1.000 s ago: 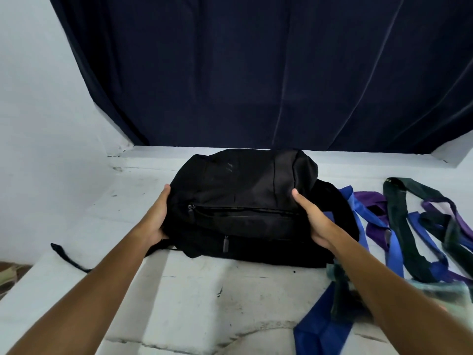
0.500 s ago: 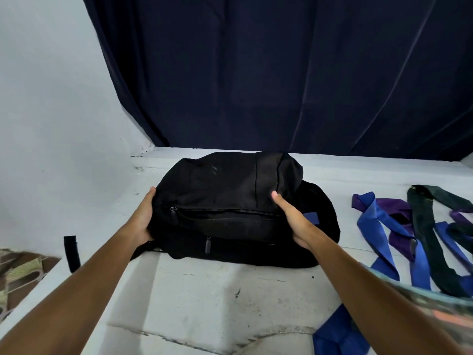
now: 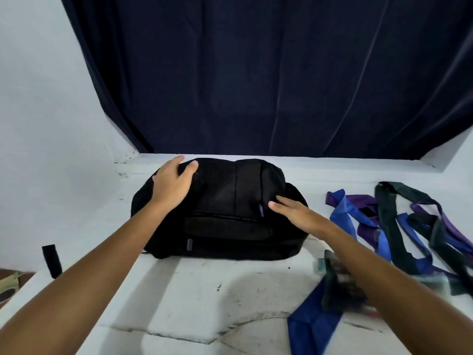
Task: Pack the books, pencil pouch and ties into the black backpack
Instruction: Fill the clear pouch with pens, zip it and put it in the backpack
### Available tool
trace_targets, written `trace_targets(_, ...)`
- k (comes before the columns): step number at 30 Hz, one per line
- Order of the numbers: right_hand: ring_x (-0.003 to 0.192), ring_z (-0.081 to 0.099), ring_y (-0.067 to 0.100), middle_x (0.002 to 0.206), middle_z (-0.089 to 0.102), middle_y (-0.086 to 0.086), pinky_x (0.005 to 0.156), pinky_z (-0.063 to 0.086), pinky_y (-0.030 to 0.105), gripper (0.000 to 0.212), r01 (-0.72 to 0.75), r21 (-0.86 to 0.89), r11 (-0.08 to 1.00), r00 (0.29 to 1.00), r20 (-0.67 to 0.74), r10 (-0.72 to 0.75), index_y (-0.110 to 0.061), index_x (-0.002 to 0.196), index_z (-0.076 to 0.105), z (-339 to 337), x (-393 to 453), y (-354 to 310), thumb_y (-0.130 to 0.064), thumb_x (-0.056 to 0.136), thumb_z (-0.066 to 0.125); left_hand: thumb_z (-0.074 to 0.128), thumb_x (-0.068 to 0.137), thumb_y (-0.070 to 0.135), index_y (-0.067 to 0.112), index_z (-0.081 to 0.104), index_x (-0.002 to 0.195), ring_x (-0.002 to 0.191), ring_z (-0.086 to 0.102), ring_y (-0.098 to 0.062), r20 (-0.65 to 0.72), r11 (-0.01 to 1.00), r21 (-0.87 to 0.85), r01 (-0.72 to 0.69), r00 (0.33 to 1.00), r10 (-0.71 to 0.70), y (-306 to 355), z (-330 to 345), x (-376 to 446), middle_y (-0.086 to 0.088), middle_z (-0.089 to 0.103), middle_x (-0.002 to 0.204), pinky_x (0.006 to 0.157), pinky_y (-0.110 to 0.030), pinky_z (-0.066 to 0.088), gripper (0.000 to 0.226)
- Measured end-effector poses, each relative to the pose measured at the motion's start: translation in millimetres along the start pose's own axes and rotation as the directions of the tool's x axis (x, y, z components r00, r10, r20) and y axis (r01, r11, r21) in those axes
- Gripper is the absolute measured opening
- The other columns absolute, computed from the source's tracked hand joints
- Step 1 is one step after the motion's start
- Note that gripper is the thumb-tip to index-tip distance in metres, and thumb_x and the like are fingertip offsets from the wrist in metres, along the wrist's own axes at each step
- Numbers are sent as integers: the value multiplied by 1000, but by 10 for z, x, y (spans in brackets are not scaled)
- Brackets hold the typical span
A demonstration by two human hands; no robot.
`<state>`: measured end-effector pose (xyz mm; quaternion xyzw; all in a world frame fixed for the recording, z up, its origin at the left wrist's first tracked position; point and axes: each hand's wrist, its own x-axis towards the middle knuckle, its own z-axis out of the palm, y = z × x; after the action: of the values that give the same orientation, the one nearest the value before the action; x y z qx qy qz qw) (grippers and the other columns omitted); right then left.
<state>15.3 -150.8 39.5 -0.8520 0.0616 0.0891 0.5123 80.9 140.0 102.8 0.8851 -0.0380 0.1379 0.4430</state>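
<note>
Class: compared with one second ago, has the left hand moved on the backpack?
Yes. The left hand has gone from the black backpack's near left side up to its far top corner.

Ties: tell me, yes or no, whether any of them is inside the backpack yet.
No: the ties lie spread on the white surface to the right of the closed black backpack.

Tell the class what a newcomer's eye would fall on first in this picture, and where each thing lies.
First comes the black backpack lying in the middle of the white surface, with the left hand resting on its far left corner and the right hand flat against its right side. Next, the tangle of blue, purple and dark ties spread out to the backpack's right. Behind it all hangs a dark navy curtain.
</note>
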Motion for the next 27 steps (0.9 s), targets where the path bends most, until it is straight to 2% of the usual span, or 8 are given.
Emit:
trace_targets(3, 128, 40, 7, 141, 45, -10, 106, 28, 26, 67, 8, -114, 993, 1000, -17, -10, -29, 147, 39, -406, -408, 45, -56, 90, 57, 58, 94, 43, 19, 54, 136, 133, 43, -16, 179, 980, -35, -196, 963, 199, 488, 522, -174, 2, 52, 141, 110, -29, 31, 48)
trace_targets(5, 136, 38, 13, 150, 39, -6, 108, 29, 28, 68, -33, -209, 977, 999, -25, 28, -26, 147, 41, -698, -647, 184, -49, 88, 65, 66, 90, 34, 18, 60, 129, 123, 52, -14, 365, 949, -91, -302, 876, 314, 765, 922, -408, 2, 60, 128, 101, -23, 37, 42)
trace_targets(8, 138, 38, 15, 154, 36, -7, 111, 31, 30, 80, -150, -425, 893, 987, -12, 160, -23, 148, 38, -1129, -1064, 513, -48, 81, 73, 77, 82, 32, 20, 61, 127, 118, 57, -15, 708, 921, -164, -353, 608, 359, 1077, 1567, -830, 1, 62, 125, 101, -26, 44, 49)
trace_targets(10, 136, 39, 16, 147, 37, -14, 110, 32, 29, 87, -231, -543, 808, 963, -8, 270, -25, 148, 37, -1307, -1324, 712, -50, 76, 78, 81, 77, 40, 23, 55, 134, 124, 53, -15, 840, 904, -144, -402, 433, 327, 1183, 1910, -1057, 2, 56, 134, 104, -29, 43, 65)
trace_targets(13, 132, 43, 20, 148, 40, -7, 110, 36, 35, 102, -336, -611, 717, 915, -30, 403, -29, 149, 33, -1421, -1617, 1004, -47, 64, 86, 82, 69, 54, 25, 42, 144, 128, 49, -18, 937, 867, -55, -496, 274, 216, 1285, 2287, -1314, 3, 49, 141, 104, -31, 43, 90)
trace_targets(18, 132, 43, 23, 142, 49, -6, 114, 27, 49, 105, -308, -722, 620, 924, -71, 376, -29, 149, 33, -1359, -1700, 1121, -43, 61, 88, 86, 57, 53, 16, 65, 94, 80, 60, -18, 959, 785, 91, -613, 266, 97, 1322, 2510, -1444, 1, 66, 90, 65, -32, 45, 56)
trace_targets(22, 116, 57, 20, 120, 63, -8, 101, 45, 40, 69, -254, -698, 670, 896, 91, 435, -30, 122, 62, -1368, -1630, 1160, -42, 59, 89, 88, 53, 50, 17, 68, 88, 87, 65, -22, 970, 789, 91, -608, 233, 67, 1348, 2425, -1457, -3, 70, 90, 68, -37, 52, 53)
trace_targets(27, 95, 65, 9, 101, 70, -13, 82, 52, 25, 47, -158, -609, 777, 922, 191, 337, -34, 99, 68, -1343, -1551, 797, -43, 57, 89, 91, 55, 43, 19, 74, 88, 84, 68, -18, 964, 829, 72, -555, 251, 84, 1416, 1934, -1233, 2, 74, 87, 76, -37, 55, 44)
